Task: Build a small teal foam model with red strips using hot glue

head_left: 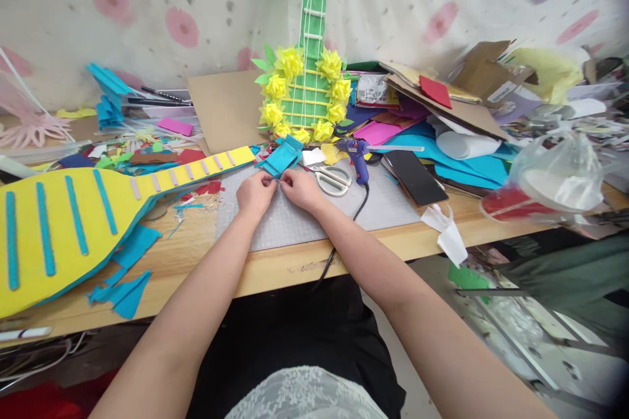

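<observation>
Blue piece (281, 156) near middle of frame, just above hands. Left hand (255, 195) and right hand (301, 190) side by side, fingers of both pinched closed on its lower edge, exact grip kinda hard to see. Grey cutting mat (295, 229) underneath, on wooden table (285, 266). Scissors (331, 177) and purple glue gun (359, 160) just right of hands. Yellow guitar shape (59, 213) lies at left of frame, green guitar shape (308, 82) upright at upper centre, yellow flowers (276, 87) on it.

The blue piece (282, 157) looks matt, papery — the phone (415, 177) smooth, glossy.
</observation>
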`<state>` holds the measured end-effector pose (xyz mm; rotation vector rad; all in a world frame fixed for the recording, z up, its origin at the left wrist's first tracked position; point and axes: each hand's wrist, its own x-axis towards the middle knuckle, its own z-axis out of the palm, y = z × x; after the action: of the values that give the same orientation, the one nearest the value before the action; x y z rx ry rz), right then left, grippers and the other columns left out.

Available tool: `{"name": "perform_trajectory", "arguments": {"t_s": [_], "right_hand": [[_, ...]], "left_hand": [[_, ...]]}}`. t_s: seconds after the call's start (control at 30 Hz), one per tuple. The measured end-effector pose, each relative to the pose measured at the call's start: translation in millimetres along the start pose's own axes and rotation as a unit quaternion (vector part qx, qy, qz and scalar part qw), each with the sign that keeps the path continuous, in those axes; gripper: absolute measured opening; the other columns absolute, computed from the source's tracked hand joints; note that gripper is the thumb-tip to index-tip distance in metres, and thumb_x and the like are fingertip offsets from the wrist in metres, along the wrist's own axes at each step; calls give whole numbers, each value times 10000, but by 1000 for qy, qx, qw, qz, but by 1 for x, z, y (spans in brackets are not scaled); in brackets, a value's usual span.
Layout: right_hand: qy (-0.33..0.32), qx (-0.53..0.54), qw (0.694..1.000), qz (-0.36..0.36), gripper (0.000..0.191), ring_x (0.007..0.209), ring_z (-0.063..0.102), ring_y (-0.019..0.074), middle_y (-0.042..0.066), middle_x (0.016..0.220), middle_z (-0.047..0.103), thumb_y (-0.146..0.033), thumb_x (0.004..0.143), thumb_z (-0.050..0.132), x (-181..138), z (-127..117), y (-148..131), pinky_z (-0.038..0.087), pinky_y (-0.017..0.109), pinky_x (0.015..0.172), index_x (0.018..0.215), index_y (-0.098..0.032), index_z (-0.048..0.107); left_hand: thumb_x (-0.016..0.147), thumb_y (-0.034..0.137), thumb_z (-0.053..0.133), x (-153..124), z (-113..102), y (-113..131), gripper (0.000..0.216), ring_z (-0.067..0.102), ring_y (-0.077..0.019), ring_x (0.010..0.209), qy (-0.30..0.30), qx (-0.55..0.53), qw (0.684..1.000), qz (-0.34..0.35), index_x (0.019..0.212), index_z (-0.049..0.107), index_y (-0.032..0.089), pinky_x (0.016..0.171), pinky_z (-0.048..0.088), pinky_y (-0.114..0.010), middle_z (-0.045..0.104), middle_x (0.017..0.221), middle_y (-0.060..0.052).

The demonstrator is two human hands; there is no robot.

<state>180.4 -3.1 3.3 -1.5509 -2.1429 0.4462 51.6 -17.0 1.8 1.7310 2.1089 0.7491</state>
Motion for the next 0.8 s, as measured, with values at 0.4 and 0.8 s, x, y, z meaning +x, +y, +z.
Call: {"name": "perform_trajectory", "arguments": {"t_s": [0.4,0.8], "right_hand": [[-8,6,1000,23,184,734,580,146,16,805,687,-209,790,475,2,0,-4,338,235,612,818,-195,656],[-4,21,1000,17,176,709,576,137,12,797,686,-211,795,480,1,0,-1,341,231,606,819,-189,653]], "left_hand": [[737,354,540,-1,0,1,212,627,-182,788,3,5,1000,-2,854,683,247,613,375,-273,700,811,-4],[737,382,532,0,0,0,227,619,-177,788,-1,2,1000,-13,854,677,252,628,384,-269,693,824,-9]]}}
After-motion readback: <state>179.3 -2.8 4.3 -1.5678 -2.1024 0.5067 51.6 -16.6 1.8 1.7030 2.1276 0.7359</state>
